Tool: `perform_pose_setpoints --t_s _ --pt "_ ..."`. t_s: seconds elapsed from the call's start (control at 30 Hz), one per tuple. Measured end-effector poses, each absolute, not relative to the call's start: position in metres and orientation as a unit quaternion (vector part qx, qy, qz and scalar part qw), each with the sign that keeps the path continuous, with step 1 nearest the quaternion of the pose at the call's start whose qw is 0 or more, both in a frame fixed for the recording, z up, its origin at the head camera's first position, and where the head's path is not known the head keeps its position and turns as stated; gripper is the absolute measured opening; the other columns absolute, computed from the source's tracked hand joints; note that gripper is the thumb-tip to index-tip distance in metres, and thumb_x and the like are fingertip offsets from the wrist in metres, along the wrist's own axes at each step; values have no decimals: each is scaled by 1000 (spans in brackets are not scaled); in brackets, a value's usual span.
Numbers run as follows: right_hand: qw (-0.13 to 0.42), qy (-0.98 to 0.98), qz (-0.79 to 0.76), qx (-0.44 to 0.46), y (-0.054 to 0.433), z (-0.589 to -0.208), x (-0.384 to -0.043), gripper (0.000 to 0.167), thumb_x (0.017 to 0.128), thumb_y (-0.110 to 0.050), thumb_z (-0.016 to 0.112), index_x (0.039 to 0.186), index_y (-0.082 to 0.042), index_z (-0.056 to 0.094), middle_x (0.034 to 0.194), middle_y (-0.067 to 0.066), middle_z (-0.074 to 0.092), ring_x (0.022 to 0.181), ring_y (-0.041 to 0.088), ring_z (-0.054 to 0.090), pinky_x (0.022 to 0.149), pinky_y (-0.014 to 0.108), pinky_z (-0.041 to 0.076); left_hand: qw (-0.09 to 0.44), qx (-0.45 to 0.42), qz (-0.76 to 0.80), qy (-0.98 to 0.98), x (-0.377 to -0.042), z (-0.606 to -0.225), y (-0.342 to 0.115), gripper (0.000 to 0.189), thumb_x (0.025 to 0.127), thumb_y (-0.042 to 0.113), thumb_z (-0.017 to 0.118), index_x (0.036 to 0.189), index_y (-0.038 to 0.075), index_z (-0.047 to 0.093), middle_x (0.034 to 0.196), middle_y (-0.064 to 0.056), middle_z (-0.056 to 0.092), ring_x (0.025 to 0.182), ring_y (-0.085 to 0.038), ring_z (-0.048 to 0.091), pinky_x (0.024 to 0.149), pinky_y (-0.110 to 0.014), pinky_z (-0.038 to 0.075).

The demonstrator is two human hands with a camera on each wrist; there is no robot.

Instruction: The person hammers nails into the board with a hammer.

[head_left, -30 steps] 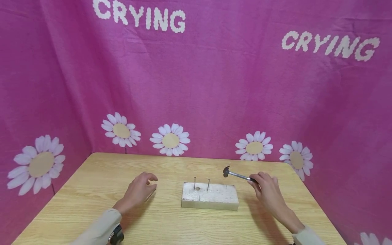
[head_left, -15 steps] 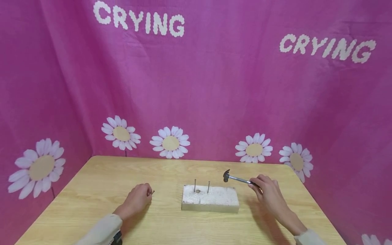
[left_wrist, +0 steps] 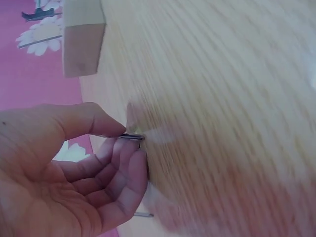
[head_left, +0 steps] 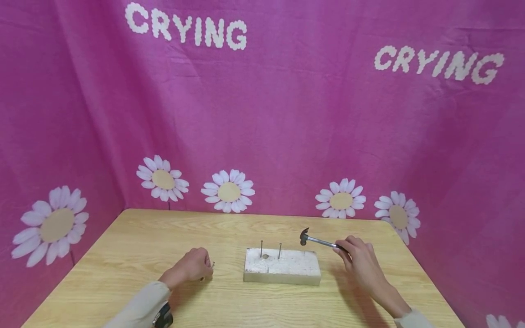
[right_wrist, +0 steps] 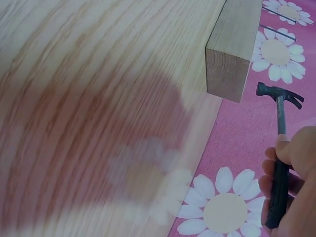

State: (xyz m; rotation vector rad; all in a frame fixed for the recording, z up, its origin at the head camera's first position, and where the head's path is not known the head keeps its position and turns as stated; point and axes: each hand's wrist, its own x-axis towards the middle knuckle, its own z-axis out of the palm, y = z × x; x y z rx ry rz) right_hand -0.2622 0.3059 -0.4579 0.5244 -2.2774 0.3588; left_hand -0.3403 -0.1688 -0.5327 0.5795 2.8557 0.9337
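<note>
My left hand (head_left: 193,265) is low over the table, left of the white-topped wooden block (head_left: 287,264). Its thumb and fingertips pinch a nail (left_wrist: 132,137), mostly hidden by the fingers. A second thin metal end (left_wrist: 144,214) shows below the fingers in the left wrist view; whether it belongs to another nail I cannot tell. Over at the right, my right hand (head_left: 360,258) grips a small claw hammer (head_left: 321,241) by its black handle, held above the table. Two nails stand upright in the block, a left nail (head_left: 261,248) and a right nail (head_left: 280,251).
The block lies on a light wood-grain table (head_left: 229,300). A knot or hole (head_left: 265,256) marks its top between the two nails. Pink cloth (head_left: 283,114) with printed daisies and lettering hangs behind the table and along both sides.
The left hand has closed its fingers on the nail that lay by it on the table, then shifted slightly right and turned. Hammer and right hand stay almost still.
</note>
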Motion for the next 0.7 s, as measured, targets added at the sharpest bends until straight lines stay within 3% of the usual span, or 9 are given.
perform_pose_setpoints --t_s 0.13,0.3,0.57,0.7 --pt "376 -894 143 197 307 -457 -261 15 81 -5 87 92 -7 77 74 -11 51 68 6 45 64 28 29 39 182 358 915 -308 -488 -153 21 86 4 74 73 11 58 66 3 57 59 -11 50 55 -25 43" --pt "375 -896 142 191 309 -458 -260 13 82 -6 86 92 -7 77 73 -11 50 68 6 45 63 28 29 3 201 428 881 -294 -457 -137 9 89 -3 70 91 2 62 81 -3 63 73 -13 55 62 -22 46" --pt "342 -913 152 165 308 -459 -259 10 86 -6 84 95 -6 78 73 -11 50 69 6 44 65 28 30 -44 235 521 820 -302 -443 -107 10 97 2 71 106 3 69 100 -11 73 88 -11 68 80 -24 57" --pt "322 -921 160 150 307 -458 -258 9 89 -8 82 97 -7 78 74 -11 51 70 5 43 66 29 29 -43 245 552 796 -302 -435 -89 12 97 7 74 107 2 69 99 -12 74 89 -15 70 79 -24 57"
